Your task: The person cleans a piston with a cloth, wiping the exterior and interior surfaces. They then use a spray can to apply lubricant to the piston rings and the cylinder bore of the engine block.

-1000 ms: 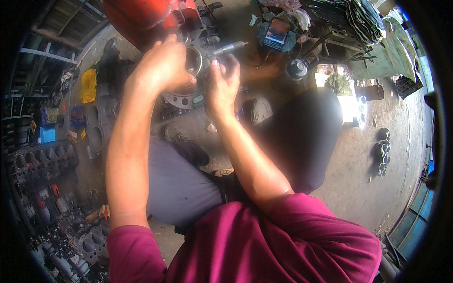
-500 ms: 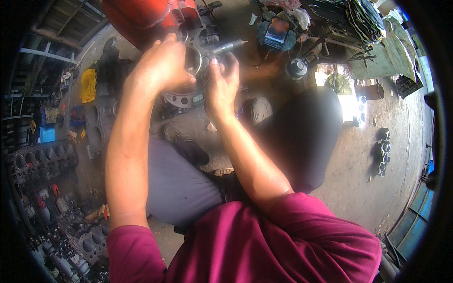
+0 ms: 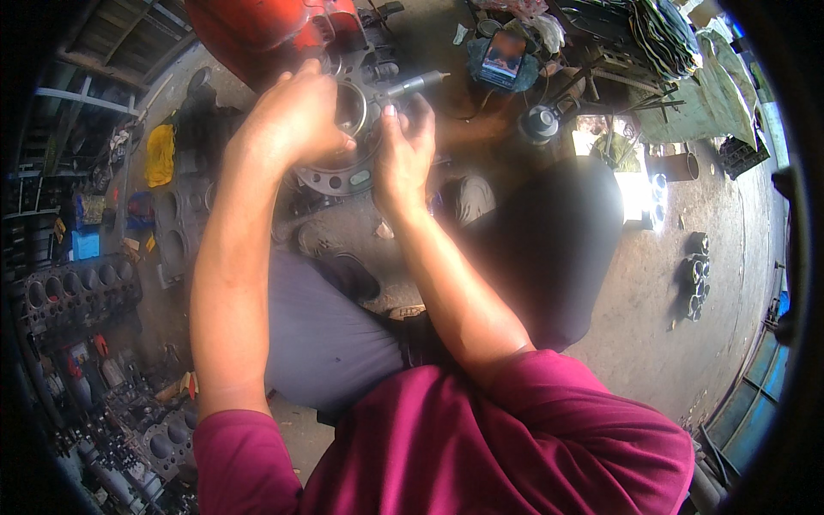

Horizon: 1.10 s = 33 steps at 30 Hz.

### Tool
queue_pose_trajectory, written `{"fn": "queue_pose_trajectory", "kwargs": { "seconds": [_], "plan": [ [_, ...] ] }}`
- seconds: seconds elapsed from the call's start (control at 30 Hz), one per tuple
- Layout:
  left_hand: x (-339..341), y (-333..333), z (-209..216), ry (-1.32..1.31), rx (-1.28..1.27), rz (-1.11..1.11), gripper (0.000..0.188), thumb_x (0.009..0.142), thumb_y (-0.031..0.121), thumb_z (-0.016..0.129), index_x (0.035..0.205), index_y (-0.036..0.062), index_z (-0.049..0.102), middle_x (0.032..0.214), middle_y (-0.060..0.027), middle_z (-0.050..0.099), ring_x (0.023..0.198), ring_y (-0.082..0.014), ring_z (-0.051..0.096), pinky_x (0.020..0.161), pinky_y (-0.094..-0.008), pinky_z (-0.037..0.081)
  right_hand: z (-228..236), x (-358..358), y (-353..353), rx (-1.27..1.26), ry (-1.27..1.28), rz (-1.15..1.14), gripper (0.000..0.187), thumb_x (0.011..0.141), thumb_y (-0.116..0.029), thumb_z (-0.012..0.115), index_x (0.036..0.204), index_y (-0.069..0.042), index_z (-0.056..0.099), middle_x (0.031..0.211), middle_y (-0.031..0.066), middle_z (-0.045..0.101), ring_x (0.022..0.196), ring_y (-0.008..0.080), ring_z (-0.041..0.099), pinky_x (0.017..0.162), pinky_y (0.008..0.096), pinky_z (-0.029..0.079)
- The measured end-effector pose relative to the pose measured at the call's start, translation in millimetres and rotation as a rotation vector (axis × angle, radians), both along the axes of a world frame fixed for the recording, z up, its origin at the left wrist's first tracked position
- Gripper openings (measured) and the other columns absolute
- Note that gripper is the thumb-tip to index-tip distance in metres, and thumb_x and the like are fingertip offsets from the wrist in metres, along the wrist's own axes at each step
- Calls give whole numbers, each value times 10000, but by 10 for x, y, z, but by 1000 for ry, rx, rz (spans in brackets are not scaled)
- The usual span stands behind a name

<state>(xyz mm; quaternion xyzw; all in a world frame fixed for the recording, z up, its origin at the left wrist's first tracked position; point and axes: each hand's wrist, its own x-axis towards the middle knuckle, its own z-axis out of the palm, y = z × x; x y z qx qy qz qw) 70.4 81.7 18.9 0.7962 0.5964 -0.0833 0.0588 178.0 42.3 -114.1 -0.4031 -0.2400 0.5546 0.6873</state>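
Note:
My left hand [image 3: 296, 116] is closed at the left side of a round metal ring [image 3: 361, 107], its thumb near the lower rim; most of its fingers are hidden behind the hand. My right hand [image 3: 406, 150] is raised to the right of the ring, thumb up and fingers curled. Just above its fingertips a silver barrel with a thin tip points up and right, apparently part of a large micrometer [image 3: 418, 84]. Below the ring curves a metal frame [image 3: 330, 182] with round holes and an oval plate. My right hand hides where barrel and frame meet.
A red rounded metal body [image 3: 249, 34] stands beyond my left hand. At the far right a phone [image 3: 504, 56] leans near a round grey can [image 3: 540, 125]. Engine blocks [image 3: 81, 292] and loose parts crowd the left. Several small metal parts [image 3: 697, 276] lie on the right floor.

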Motion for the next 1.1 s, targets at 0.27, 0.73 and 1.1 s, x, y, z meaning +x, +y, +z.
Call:
{"fn": "queue_pose_trajectory", "kwargs": {
  "seconds": [0.27,0.73,1.1],
  "plan": [
    [0,-6,-3,-17,13,-1,795,647,322,955,1265,-68,643,1232,-238,608,1194,-420,609,1030,-480,506,12,13,-11,-10,21,2,496,1051,-98,598,1465,47,367,860,18,632,756,64,528,680,228,450],
    [0,1,-2,-20,2,1,769,647,300,955,1255,-57,650,1238,-238,604,1193,-427,605,1030,-487,503,8,-1,30,-5,-21,-10,547,1046,-151,599,1504,10,346,856,35,588,722,86,540,586,241,447],
    [-12,31,-27,-18,-1,-16,759,634,295,965,1233,-56,660,1227,-229,610,1178,-428,613,1020,-487,507,136,78,131,-28,-26,45,520,1032,-134,613,1478,7,386,980,68,644,796,100,563,656,258,464]
  ]
}}
